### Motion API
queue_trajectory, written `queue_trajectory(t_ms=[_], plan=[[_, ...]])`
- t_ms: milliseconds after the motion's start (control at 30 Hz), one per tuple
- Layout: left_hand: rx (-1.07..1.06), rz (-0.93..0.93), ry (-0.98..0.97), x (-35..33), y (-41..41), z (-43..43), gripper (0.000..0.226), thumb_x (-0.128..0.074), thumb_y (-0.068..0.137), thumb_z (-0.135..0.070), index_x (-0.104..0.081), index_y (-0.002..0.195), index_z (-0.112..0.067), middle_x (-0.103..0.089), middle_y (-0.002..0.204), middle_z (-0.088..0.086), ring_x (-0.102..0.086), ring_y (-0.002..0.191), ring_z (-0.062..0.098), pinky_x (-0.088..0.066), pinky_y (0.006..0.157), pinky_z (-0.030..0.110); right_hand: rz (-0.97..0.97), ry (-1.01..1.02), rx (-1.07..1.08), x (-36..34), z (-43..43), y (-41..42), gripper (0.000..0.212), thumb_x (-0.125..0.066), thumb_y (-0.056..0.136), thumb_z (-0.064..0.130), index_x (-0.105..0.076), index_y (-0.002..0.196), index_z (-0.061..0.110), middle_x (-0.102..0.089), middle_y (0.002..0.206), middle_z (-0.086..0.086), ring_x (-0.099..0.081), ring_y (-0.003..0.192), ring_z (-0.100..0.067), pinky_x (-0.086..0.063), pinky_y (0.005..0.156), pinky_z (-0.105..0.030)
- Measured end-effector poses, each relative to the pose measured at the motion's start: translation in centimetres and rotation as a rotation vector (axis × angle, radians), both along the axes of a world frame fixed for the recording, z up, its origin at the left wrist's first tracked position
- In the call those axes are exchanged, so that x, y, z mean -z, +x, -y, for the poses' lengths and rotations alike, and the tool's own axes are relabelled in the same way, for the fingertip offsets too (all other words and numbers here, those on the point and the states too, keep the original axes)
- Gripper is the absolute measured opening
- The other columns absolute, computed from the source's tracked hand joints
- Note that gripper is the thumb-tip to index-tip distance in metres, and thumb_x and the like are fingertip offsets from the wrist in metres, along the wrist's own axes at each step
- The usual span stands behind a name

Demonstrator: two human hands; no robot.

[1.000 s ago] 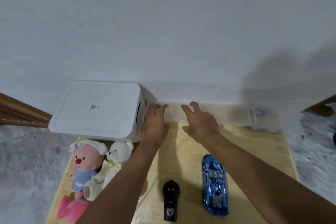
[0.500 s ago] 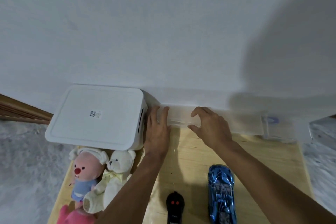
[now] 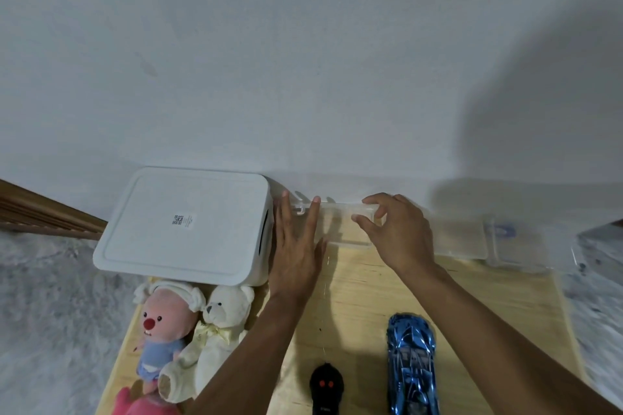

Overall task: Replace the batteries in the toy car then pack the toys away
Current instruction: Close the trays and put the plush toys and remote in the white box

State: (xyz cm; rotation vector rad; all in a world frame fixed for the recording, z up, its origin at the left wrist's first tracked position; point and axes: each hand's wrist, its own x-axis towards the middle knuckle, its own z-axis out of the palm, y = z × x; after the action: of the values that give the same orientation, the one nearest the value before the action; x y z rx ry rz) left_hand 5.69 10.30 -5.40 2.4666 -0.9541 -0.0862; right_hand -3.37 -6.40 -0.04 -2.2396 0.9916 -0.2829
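While the wooden tabletop [image 3: 472, 307] is read as a clock face, 12 o'clock falls at the white wall [image 3: 303, 61].

Left hand [image 3: 296, 253]: palm down, fingers straight and slightly spread. It is laid flat over the left end of the clear plastic box [image 3: 340, 226] and grips nothing.

Right hand [image 3: 397, 232]: fingers curled, with thumb and forefinger drawn into a narrow pinch on the upper edge of the same box, near its middle.

The box lies lengthwise against the wall at 12 o'clock. Its contents cannot be made out through the blur.

Blue toy car [image 3: 411, 371]: on its wheels at about 5 o'clock, its length running along the 12-to-6 line. It sits just left of the right forearm and is touched by neither hand.

Black remote control [image 3: 326, 387]: at 6 o'clock, just left of the car, with two red buttons facing up. Its near end is cut off by the frame edge.

White storage bin [image 3: 188, 222]: at 10 o'clock, lid on, with a printed code label on top. Whether its right wall touches the left hand or only stands just beside it cannot be told.

Pink plush toy [image 3: 165, 323] and white teddy bear [image 3: 219, 323]: side by side at 8 o'clock, touching each other, on the near side of the bin.

Second clear container [image 3: 526, 246]: at 2 o'clock against the wall, bearing a blue mark.

Grey carpet [image 3: 50, 313] shows on both sides of the table.
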Motion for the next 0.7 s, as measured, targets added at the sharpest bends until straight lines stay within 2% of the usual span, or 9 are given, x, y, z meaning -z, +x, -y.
queue_trajectory(t_ms=[133,267,333,400,467,533,567,633,700], plan=[[-0.013,-0.013,0.061,-0.6,0.0,0.1,0.075,-0.032,0.097,-0.063,-0.002,0.163,-0.042,0.029,0.168,-0.001,0.027,0.154,0.022,-0.050,0.105,0.046,0.018,0.018,0.023,0.0,-0.5,-0.2,0.035,-0.069,0.088,0.047,-0.059,0.120,0.038,-0.062,0.090,0.013,-0.059,0.084,-0.005,-0.044,0.073,-0.028],[-0.001,0.033,0.121,-0.6,-0.1,0.0,0.079,-0.043,0.102,-0.058,0.003,0.163,-0.038,0.024,0.169,0.009,0.020,0.155,0.029,-0.035,0.112,0.038,0.072,0.085,0.007,0.8,-1.9,-1.9,0.021,-0.043,0.102,0.023,-0.050,0.121,0.024,-0.053,0.069,0.010,-0.050,0.060,-0.007,-0.042,0.062,-0.030],[-0.009,0.087,0.137,-0.2,0.0,0.0,0.082,-0.050,0.104,-0.051,0.005,0.163,-0.036,0.019,0.170,0.013,0.016,0.155,0.031,-0.034,0.116,0.041,0.055,0.141,-0.087,1.7,-2.5,-2.7,0.023,-0.039,0.104,0.012,-0.046,0.123,0.021,-0.059,0.077,0.007,-0.051,0.061,-0.004,-0.043,0.059,-0.027],[-0.012,0.093,0.137,0.1,0.1,0.1,0.085,-0.054,0.104,-0.048,0.006,0.162,-0.036,0.018,0.170,0.011,0.015,0.156,0.031,-0.035,0.117,0.044,0.058,0.231,-0.173,2.3,-2.7,-2.7,0.022,-0.043,0.104,0.008,-0.043,0.123,0.020,-0.069,0.100,0.005,-0.060,0.067,-0.001,-0.045,0.058,-0.015],[-0.006,0.088,0.140,0.1,0.2,0.2,0.087,-0.056,0.104,-0.047,0.008,0.162,-0.037,0.021,0.170,0.010,0.015,0.156,0.032,-0.035,0.118,0.045,0.084,0.299,-0.206,2.7,-2.7,-2.2,0.013,-0.051,0.104,0.014,-0.051,0.115,0.021,-0.073,0.108,0.008,-0.068,0.084,-0.004,-0.053,0.072,-0.018],[-0.004,0.086,0.150,0.2,0.2,0.1,0.088,-0.056,0.103,-0.048,0.007,0.163,-0.036,0.021,0.170,0.011,0.014,0.157,0.033,-0.036,0.117,0.044,0.109,0.307,-0.213,2.9,-2.9,-1.6,0.010,-0.061,0.100,0.020,-0.065,0.107,0.025,-0.070,0.105,0.013,-0.066,0.101,-0.008,-0.053,0.089,-0.025],[-0.003,0.086,0.148,0.2,0.2,0.1,0.088,-0.057,0.102,-0.049,0.005,0.163,-0.036,0.020,0.170,0.012,0.012,0.157,0.034,-0.036,0.118,0.045,0.126,0.278,-0.211,2.9,-3.0,-1.5,0.010,-0.065,0.098,0.021,-0.069,0.104,0.028,-0.066,0.103,0.016,-0.062,0.103,-0.006,-0.049,0.093,-0.022],[-0.006,0.095,0.144,0.3,0.2,0.1,0.086,-0.057,0.102,-0.050,0.001,0.164,-0.034,0.015,0.170,0.013,0.010,0.157,0.034,-0.036,0.118,0.048,0.174,0.200,-0.188,2.8,-3.5,-1.3,0.012,-0.072,0.092,0.022,-0.072,0.100,0.031,-0.061,0.095,0.017,-0.057,0.099,-0.002,-0.044,0.089,-0.016],[-0.012,0.087,0.147,0.4,0.3,0.1,0.084,-0.055,0.103,-0.050,0.001,0.163,-0.034,0.016,0.170,0.012,0.015,0.157,0.030,-0.038,0.118,0.048,0.239,0.178,-0.110,2.7,-3.9,-1.1,0.015,-0.074,0.090,0.018,-0.070,0.094,0.032,-0.065,0.085,0.017,-0.059,0.091,-0.002,-0.047,0.082,-0.018]])
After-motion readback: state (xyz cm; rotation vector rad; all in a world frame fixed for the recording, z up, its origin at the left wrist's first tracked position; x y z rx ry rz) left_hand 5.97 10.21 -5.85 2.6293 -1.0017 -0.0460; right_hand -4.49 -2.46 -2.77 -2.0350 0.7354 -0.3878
